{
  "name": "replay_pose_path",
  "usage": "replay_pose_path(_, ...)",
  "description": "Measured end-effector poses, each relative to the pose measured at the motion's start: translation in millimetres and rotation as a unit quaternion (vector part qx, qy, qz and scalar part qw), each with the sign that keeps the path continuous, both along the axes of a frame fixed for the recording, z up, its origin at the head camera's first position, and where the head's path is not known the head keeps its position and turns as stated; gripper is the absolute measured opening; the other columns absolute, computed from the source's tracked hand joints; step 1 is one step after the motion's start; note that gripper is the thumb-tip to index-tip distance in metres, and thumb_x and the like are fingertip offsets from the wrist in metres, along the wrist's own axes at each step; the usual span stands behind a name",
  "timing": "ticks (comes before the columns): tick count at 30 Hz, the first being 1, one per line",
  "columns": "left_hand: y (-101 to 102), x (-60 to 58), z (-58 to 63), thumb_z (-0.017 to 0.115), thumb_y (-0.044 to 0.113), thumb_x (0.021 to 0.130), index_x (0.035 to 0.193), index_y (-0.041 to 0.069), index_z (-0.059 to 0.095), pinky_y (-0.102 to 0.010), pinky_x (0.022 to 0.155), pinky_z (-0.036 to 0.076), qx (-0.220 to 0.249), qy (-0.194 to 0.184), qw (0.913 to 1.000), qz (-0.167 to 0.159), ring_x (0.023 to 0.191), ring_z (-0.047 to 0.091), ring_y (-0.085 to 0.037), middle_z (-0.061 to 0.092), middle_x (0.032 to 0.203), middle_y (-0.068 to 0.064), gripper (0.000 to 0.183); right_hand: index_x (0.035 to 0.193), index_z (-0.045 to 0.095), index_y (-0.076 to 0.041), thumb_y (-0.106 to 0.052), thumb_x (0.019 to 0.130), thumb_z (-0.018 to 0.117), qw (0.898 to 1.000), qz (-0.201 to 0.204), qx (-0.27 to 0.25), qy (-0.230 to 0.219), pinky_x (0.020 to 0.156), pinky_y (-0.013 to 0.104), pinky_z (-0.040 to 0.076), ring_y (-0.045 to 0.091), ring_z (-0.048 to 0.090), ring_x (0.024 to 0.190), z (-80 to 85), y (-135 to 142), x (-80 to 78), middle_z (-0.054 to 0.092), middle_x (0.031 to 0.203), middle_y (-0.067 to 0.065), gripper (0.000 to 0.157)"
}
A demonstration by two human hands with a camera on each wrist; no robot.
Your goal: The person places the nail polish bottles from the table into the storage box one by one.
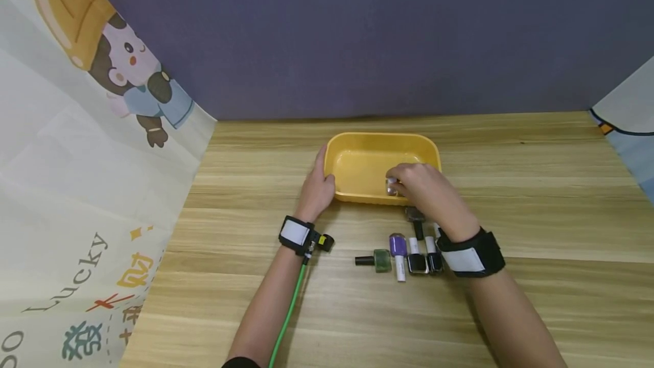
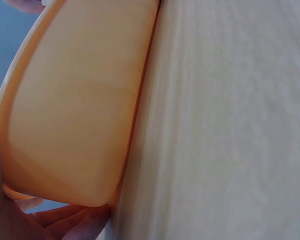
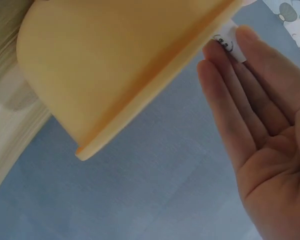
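Note:
In the head view, my left hand [image 1: 314, 191] grips the left end of a yellow plastic basin [image 1: 357, 170]. The left wrist view shows its fingers [image 2: 72, 220] spread along the basin's end wall, low by the table. Over the basin's front right part, my right hand [image 1: 429, 193] pinches a small clear nail polish bottle [image 1: 390, 187], which hangs inside the near rim. Its white cap [image 3: 232, 42] with dark lettering shows between thumb and fingertips in the right wrist view. The rest of that bottle is hidden there behind the basin wall.
In front of the basin lie several nail polish bottles: a green one [image 1: 381, 260], a purple one [image 1: 398, 245], black ones [image 1: 418, 264] with white caps, and a dark one [image 1: 415, 214] under the right forearm. A dark blue panel [image 1: 378, 38] stands behind the wooden table [image 1: 255, 175].

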State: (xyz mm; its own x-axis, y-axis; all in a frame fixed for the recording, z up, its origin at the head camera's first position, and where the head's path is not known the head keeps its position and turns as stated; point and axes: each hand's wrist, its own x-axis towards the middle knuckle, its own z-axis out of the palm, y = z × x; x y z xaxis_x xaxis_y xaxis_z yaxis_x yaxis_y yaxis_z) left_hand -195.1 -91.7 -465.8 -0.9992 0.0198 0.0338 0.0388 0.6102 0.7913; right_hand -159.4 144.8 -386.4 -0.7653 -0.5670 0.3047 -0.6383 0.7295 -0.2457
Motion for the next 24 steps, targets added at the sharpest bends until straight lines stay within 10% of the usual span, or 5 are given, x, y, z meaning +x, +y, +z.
replay_pose_path(24, 0, -0.1, 2.1, 0.038, 0.019, 0.089, 0.142, 0.05, 0.002, -0.037, 0.067, 0.044, 0.0, 0.003, 1.0, 0.0, 0.079, 0.055, -0.023, 0.045, 0.138, -0.01, 0.071, 0.079, 0.067, -0.01, -0.018, 0.08, 0.066, 0.999, -0.014, 0.036, -0.024, 0.058, 0.027, 0.045, 0.01, 0.056, 0.065, -11.6, 2, -7.8, 0.062, 0.074, -0.002, 0.008)
